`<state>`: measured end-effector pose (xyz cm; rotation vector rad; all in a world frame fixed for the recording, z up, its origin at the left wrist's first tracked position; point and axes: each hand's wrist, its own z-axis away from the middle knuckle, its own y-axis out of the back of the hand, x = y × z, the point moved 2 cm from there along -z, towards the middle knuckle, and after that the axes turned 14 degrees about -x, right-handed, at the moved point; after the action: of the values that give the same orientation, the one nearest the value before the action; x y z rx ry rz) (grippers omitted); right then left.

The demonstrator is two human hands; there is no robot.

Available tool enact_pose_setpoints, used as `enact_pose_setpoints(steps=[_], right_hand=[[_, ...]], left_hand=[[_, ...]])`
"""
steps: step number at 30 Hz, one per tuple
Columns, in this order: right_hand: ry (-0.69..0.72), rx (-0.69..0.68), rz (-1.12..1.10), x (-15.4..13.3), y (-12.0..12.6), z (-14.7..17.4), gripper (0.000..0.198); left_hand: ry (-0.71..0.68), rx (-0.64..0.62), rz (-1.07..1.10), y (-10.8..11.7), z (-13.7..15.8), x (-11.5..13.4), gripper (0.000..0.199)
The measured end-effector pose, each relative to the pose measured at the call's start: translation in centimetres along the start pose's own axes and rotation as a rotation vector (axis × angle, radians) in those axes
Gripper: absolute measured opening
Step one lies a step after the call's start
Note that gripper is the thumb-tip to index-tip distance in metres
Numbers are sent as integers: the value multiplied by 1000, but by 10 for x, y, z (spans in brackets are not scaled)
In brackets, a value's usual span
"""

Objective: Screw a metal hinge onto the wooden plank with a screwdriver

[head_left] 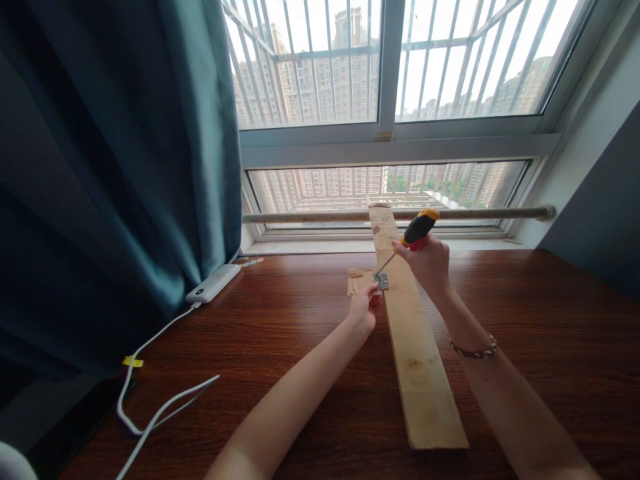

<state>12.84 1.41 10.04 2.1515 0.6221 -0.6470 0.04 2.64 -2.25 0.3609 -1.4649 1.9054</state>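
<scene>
My right hand (433,263) is closed round a screwdriver (419,228) with a black and yellow handle. Its shaft slants down to the left, and the tip meets a small metal hinge (382,281). The hinge lies at the left edge of a long wooden board (417,353), where a short wood piece (357,280) sits beside it. With fingers pinched at the hinge's near side, my left hand (363,310) steadies it. Whether those fingers also grip the short piece is hidden.
The long board lies on a dark brown wooden tabletop (300,367), its far end near a horizontal rail (310,217) before the window. At left a white power bank (214,283) with a white cable (150,343) rests by a blue curtain (200,133).
</scene>
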Motion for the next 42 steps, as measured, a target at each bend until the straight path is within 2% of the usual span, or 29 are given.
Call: enact_pose_setpoints(steps=[2,4,7,9,11,13,15,19,21,26,30,32,33,35,37,40,42], right_hand=[[13,57,6,2,-6,0,31],[17,2,-183,4,-10,-1,31],[-12,-203,-579,4,-9,-3,37],[-49,-349,-767,2,-4,-4,41],[-81,-468,-878,0,3,-5,44],[-99,-522,-882,-1,8,-5,48],[-87,-447,-709,0,10,-5,45],[9,-104,-176,0,3,-1,37],[23,2,-64,0,-2,3,40],[1,61,-112,2,-4,5,42],[-84,206,-255,5,20,-3,45],[-116,274,-399,12,37,-10,44],[-134,263,-490,18,45,-14,42],[-195,145,-643,37,55,-22,38],[-281,-33,-617,62,60,-26,37],[-392,-300,-239,109,56,-19,36],[-379,-414,112,139,49,-7,36]], left_hand=[[-1,2,-4,0,0,0,10],[0,5,-6,0,0,0,10],[-4,0,-1,0,0,0,10],[-4,-9,5,0,0,0,10],[-5,-22,9,0,0,0,9],[-7,-28,13,0,0,-1,9],[-5,-24,18,1,0,0,10],[10,-8,20,1,1,0,10],[13,-8,18,1,0,0,10],[9,-11,11,-1,2,1,10],[4,-10,12,-3,5,3,10],[7,-10,14,-3,6,3,9],[8,-11,14,-4,7,3,9],[8,-20,13,-4,7,3,8],[7,-26,10,-4,7,3,8],[-1,-14,6,-4,7,3,9],[-8,-4,0,-5,8,3,10]])
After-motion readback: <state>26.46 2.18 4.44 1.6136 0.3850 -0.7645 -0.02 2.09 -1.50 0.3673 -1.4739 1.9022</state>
